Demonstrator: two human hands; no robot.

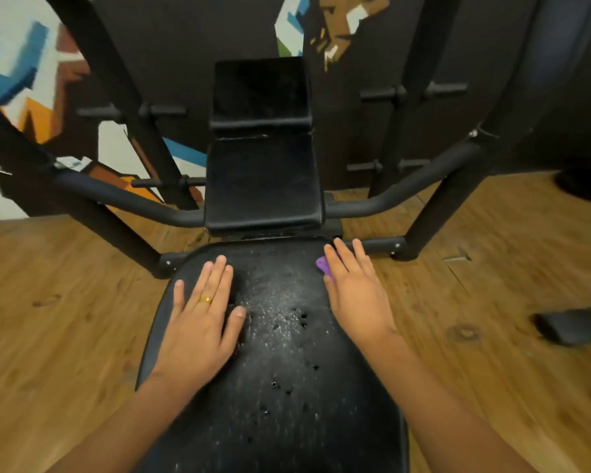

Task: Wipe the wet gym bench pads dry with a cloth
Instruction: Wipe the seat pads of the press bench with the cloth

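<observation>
Head view: our left hand [202, 322] and right hand [355, 295] lie flat, and the cloth [323, 264] pinned at the seat pad's [280, 353] far-right corner may slip off.

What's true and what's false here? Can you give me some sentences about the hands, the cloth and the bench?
1. The seat pad has water drops on it. True.
2. The cloth is green. False: it is purple.
3. The right hand lies on the cloth with straight fingers. True.
4. The left hand holds a bottle. False: it lies flat on the seat pad and holds nothing.
</observation>
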